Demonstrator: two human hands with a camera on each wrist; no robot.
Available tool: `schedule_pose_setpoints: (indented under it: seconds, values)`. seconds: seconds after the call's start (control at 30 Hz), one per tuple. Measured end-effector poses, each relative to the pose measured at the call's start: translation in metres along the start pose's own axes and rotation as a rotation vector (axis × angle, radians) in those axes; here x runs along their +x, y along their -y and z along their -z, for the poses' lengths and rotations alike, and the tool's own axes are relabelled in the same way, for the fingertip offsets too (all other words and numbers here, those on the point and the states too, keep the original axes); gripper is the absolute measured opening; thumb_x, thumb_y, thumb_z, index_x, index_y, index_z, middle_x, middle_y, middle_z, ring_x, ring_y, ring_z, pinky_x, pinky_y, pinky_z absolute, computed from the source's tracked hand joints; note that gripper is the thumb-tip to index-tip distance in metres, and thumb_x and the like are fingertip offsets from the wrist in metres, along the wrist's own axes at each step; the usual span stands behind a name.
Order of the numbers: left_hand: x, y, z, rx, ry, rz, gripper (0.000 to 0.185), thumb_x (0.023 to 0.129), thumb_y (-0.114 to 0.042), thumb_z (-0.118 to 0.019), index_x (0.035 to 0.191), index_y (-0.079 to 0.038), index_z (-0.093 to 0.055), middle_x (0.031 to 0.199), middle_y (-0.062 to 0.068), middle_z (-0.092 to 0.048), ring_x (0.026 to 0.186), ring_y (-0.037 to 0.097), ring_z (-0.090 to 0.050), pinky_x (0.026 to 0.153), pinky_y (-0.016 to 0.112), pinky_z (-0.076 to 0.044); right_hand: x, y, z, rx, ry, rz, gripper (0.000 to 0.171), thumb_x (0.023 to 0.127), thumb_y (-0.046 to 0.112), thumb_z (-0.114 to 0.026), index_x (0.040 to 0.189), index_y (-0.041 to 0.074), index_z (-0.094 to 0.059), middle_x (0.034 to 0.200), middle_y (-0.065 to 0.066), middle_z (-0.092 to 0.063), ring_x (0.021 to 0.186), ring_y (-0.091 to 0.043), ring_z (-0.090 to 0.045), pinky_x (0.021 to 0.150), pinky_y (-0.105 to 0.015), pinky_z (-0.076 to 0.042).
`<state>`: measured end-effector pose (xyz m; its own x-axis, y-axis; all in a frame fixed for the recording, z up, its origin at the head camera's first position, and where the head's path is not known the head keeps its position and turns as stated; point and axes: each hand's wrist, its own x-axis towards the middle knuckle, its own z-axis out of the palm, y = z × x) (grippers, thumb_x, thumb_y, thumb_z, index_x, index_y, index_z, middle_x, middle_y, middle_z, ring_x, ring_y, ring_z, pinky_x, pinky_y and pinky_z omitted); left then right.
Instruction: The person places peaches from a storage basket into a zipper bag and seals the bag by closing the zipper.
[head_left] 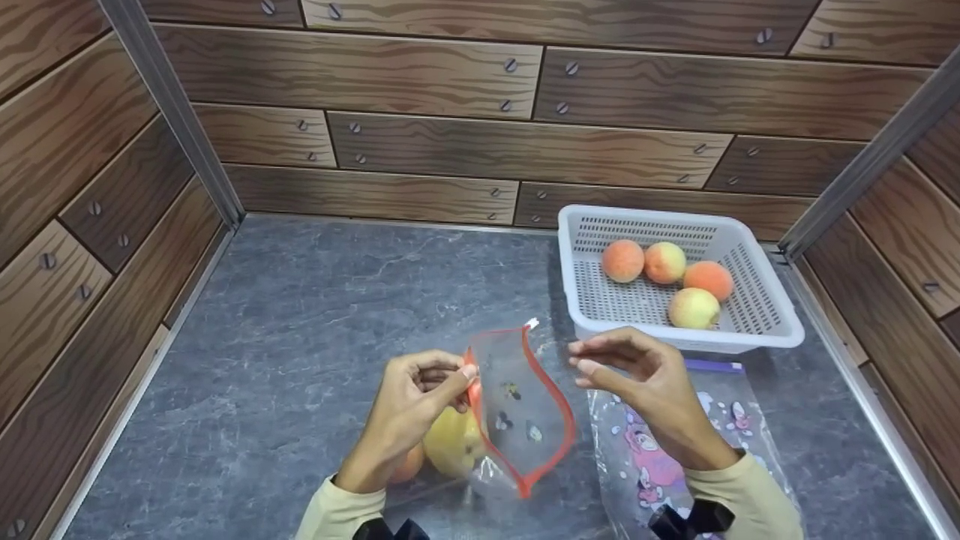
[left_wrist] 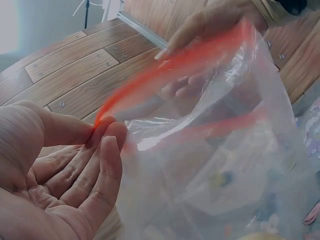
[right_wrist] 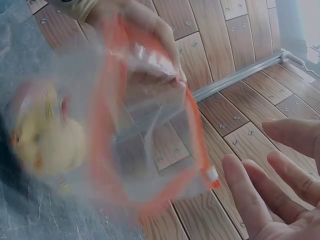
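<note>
Pinched between the thumb and fingertips of the left hand [head_left: 416, 394] is the near-left end of the orange zip strip of a clear bag [head_left: 517, 412], so that the mouth is held up and gaping rather than slumping onto the grey surface [head_left: 300, 315]. The bag is kept near the front edge of the surface, about the middle, its lower part resting there. Inside it, a yellow fruit [head_left: 452, 442] is seen low against the left hand, and what appears to be a second, more orange fruit [head_left: 407, 465] lies just beside it, though it cannot be told whether that one is fully inside. The right hand [head_left: 645, 375] is held just beside the far rim of the bag mouth, fingers loosely spread and apart, gripping nothing; from the right wrist view a gap is visible between its fingertips and the zip strip. Under the right forearm a second, flat bag with a purple strip and cartoon print [head_left: 675, 450] is laid on the surface, near the front right. Behind it, toward the back right corner, a white perforated basket [head_left: 757, 330] is set, and four peach-coloured fruits [head_left: 664, 262] are contained in it, clustered toward its right side.
</note>
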<state>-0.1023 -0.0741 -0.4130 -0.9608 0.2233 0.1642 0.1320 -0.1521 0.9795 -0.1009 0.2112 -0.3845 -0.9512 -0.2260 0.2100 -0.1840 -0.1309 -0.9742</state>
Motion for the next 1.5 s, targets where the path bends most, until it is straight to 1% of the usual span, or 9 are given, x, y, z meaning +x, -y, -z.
schedule_pose_setpoints:
  seconds: [0.17, 0.3, 0.4, 0.5, 0.63, 0.87, 1.17, 1.37, 1.5]
  values:
    - [0.002, 0.000, -0.001, 0.012, 0.001, -0.007, 0.018, 0.093, -0.008, -0.072, 0.096, 0.010, -0.070, 0.081, 0.016, -0.071, 0.062, 0.015, -0.067, 0.061, 0.030, -0.061, -0.001, 0.003, 0.006, 0.006, -0.043, -0.013, 0.025, 0.090, -0.013, -0.065, 0.114, -0.017, -0.057, 0.113, -0.028, -0.067, 0.101, -0.036, -0.070, 0.083, -0.050, -0.060]
    - [0.001, 0.001, -0.001, 0.026, 0.012, -0.005, 0.019, 0.094, -0.009, -0.072, 0.095, 0.010, -0.071, 0.080, 0.017, -0.071, 0.063, 0.016, -0.067, 0.061, 0.030, -0.061, 0.002, 0.004, 0.012, -0.082, -0.093, 0.010, 0.026, 0.090, -0.012, -0.068, 0.114, -0.016, -0.060, 0.111, -0.026, -0.067, 0.099, -0.032, -0.070, 0.080, -0.046, -0.061]
    - [0.001, 0.002, -0.001, 0.030, 0.007, 0.014, 0.019, 0.093, -0.010, -0.073, 0.095, 0.009, -0.071, 0.080, 0.016, -0.071, 0.063, 0.017, -0.068, 0.061, 0.031, -0.061, 0.011, 0.002, 0.021, -0.303, -0.149, 0.117, 0.027, 0.084, -0.012, -0.075, 0.109, -0.011, -0.066, 0.107, -0.022, -0.070, 0.093, -0.025, -0.071, 0.077, -0.034, -0.062]
    - [0.001, 0.002, -0.001, 0.028, 0.003, 0.033, 0.019, 0.093, -0.010, -0.073, 0.094, 0.009, -0.071, 0.080, 0.016, -0.071, 0.063, 0.017, -0.067, 0.061, 0.030, -0.061, 0.025, -0.002, 0.033, -0.654, -0.211, 0.268, 0.030, 0.077, -0.010, -0.082, 0.104, -0.006, -0.070, 0.102, -0.017, -0.072, 0.089, -0.022, -0.071, 0.074, -0.024, -0.060]
    - [-0.003, 0.002, 0.001, 0.022, -0.002, 0.047, 0.018, 0.093, -0.008, -0.073, 0.093, 0.010, -0.070, 0.079, 0.016, -0.071, 0.062, 0.016, -0.067, 0.060, 0.029, -0.060, 0.044, -0.005, 0.053, -1.025, -0.252, 0.347, 0.037, 0.074, -0.004, -0.087, 0.106, -0.006, -0.069, 0.103, -0.017, -0.072, 0.087, -0.028, -0.069, 0.072, -0.032, -0.061]
    - [-0.002, 0.000, 0.002, 0.026, 0.006, 0.058, 0.019, 0.092, -0.010, -0.073, 0.094, 0.009, -0.070, 0.079, 0.017, -0.071, 0.063, 0.017, -0.067, 0.061, 0.029, -0.060, 0.072, 0.002, 0.100, -1.236, -0.244, 0.144, 0.057, 0.070, 0.007, -0.089, 0.119, -0.009, -0.063, 0.117, -0.031, -0.064, 0.108, -0.048, -0.058, 0.096, -0.063, -0.044]
    - [-0.002, -0.003, 0.002, -0.010, 0.005, 0.090, 0.022, 0.092, -0.011, -0.075, 0.096, 0.011, -0.070, 0.080, 0.017, -0.071, 0.065, 0.017, -0.067, 0.061, 0.027, -0.059, 0.092, -0.008, 0.159, -1.335, -0.257, -0.066, 0.069, 0.070, 0.015, -0.089, 0.125, -0.013, -0.057, 0.117, -0.038, -0.059, 0.106, -0.056, -0.055, 0.089, -0.067, -0.044]
    - [-0.001, -0.001, 0.002, -0.005, 0.012, 0.091, 0.024, 0.092, -0.011, -0.074, 0.097, 0.012, -0.069, 0.080, 0.016, -0.071, 0.065, 0.017, -0.067, 0.061, 0.028, -0.060, 0.098, -0.017, 0.187, -1.428, -0.167, -0.271, 0.079, 0.070, 0.031, -0.090, 0.125, -0.012, -0.053, 0.119, -0.039, -0.058, 0.102, -0.060, -0.056, 0.083, -0.067, -0.048]
    - [-0.001, 0.001, 0.002, 0.014, 0.017, 0.074, 0.022, 0.094, -0.011, -0.073, 0.096, 0.011, -0.070, 0.079, 0.016, -0.071, 0.065, 0.016, -0.067, 0.061, 0.030, -0.061, 0.101, -0.028, 0.198, -1.438, -0.094, -0.367, 0.073, 0.075, 0.033, -0.085, 0.123, -0.011, -0.054, 0.117, -0.038, -0.060, 0.100, -0.058, -0.057, 0.080, -0.065, -0.049]
